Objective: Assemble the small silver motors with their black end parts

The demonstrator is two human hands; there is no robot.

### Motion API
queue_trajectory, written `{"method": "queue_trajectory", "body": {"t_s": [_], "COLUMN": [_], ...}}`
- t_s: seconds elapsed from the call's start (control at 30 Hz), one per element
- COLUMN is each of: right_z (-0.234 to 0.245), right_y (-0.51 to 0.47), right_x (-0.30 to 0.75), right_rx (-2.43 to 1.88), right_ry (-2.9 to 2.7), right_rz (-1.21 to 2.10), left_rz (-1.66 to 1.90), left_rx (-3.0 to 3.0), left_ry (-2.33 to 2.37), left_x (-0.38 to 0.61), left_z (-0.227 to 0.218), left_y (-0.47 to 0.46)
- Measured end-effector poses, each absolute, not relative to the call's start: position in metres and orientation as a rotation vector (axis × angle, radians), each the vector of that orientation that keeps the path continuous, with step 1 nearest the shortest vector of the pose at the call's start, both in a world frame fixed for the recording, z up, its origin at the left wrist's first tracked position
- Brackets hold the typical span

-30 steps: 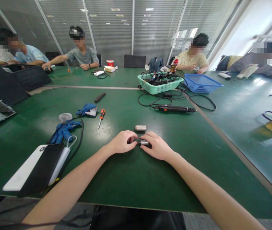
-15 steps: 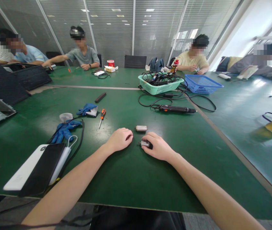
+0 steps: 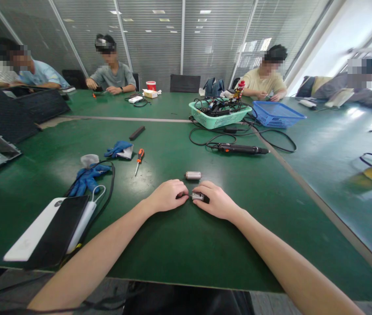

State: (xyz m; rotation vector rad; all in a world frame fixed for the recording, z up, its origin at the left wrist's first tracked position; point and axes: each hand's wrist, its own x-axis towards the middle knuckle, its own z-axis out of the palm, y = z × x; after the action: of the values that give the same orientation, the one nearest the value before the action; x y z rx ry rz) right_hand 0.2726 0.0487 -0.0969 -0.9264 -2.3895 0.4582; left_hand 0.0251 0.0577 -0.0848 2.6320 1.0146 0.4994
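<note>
Between the thumb and fingers of my right hand is a small silver electric motor with a black end, lying sideways close to the tabletop. My left hand is closed, its thumb and fingertips pinched at the thin shaft on the motor's left end. The fingertips hide most of that shaft. A second small silver motor lies on the green table just beyond both hands.
An orange-handled screwdriver and blue gloves lie to the left, near a phone and white power bank. Beyond are a black electric screwdriver, a green basket of cables and a blue basket. Co-workers sit around.
My left hand has moved right to the motor's shaft end, its fingertips now pinched there. My right hand stays on the motor. A co-worker across the table has drawn an outstretched arm back.
</note>
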Motion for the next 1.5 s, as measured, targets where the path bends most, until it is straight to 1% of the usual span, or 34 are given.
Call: {"method": "queue_trajectory", "body": {"t_s": [0.3,0.83,1.1,1.5], "right_z": [-0.0972,-0.0993,-0.0986,-0.0994], "right_y": [0.0491,0.0492,0.0492,0.0493], "right_x": [0.2725,0.2718,0.2711,0.2717], "right_rx": [-0.929,-0.894,-0.898,-0.911], "right_ry": [-2.384,-2.4,-2.385,-2.383], "right_rz": [0.458,0.462,0.466,0.479], "left_rz": [0.51,0.45,0.516,0.514], "left_rx": [2.614,2.783,2.684,2.672], "left_ry": [1.035,0.973,1.019,1.011], "left_x": [0.0253,0.0302,0.0291,0.0287], "left_z": [-0.0866,-0.0874,-0.0842,-0.0866], "left_y": [0.0577,0.0566,0.0527,0.0551]}}
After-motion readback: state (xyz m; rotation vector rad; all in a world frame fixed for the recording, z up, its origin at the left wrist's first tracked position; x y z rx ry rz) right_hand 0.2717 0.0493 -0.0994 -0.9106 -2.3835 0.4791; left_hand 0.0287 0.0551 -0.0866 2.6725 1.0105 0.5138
